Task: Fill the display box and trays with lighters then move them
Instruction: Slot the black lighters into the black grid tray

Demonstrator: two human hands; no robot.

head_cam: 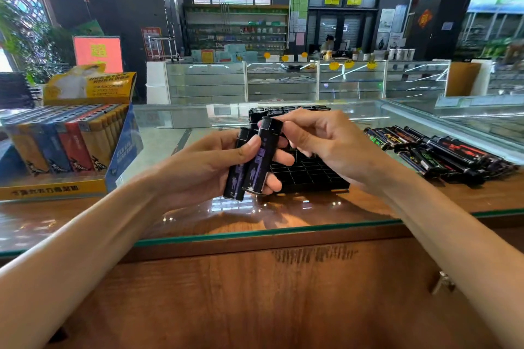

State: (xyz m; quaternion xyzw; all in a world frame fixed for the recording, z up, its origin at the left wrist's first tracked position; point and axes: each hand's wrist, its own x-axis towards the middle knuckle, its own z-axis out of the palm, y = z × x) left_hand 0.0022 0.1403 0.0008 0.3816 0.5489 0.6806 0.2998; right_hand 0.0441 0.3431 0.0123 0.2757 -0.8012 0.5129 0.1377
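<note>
Head camera view of a shop desk [283, 217] with a glass top over wood: a person's left hand [209, 170] grips two black lighters [255, 170] with purple print, side by side and leaning slightly to the right. The thumb is pressed across the front of the nearer one and the fingers [280, 161] are curled round behind them. The right hand [329, 139] reaches in from the other side and pinches the cap of the higher lighter between thumb and forefinger, its other fingers curled. Both hands are held just above the near part of a black gridded tray [312, 176] that sits on the desk at centre. The near cells of the tray show bare, while a block of black lighter tops [286, 110] shows in its far cells behind the hands. To the right of the tray, apart from it, a heap of loose lighters [442, 153], black with red, green and yellow print, lies on the glass. At the left end of the desk stands a yellow and blue display box [124, 156], its lid flap raised, packed with upright rows of coloured lighters [71, 144] in yellow, blue and red. Beyond the desk are glass showcases [283, 79] and stocked shelves [238, 28] along the far wall.
</note>
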